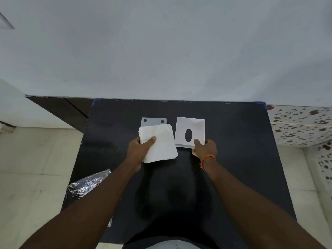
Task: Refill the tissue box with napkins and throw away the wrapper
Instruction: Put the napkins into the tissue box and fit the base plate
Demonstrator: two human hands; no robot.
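Note:
A stack of white napkins (159, 142) is held above the black table (233, 159) by my left hand (139, 150), thumb on top. Behind the stack lies a grey flat panel (153, 121) with two dark holes, partly covered by the napkins. To the right sits the white square tissue box (190, 131) with an oval opening. My right hand (203, 149) grips the box's near edge, index finger on its top. A crumpled shiny plastic wrapper (88, 186) lies at the table's left edge.
The table stands against a pale wall (161, 51). Light floor tiles (32, 177) show on the left, speckled tiles (301, 126) on the right. A dark wooden ledge (59, 108) runs at the back left.

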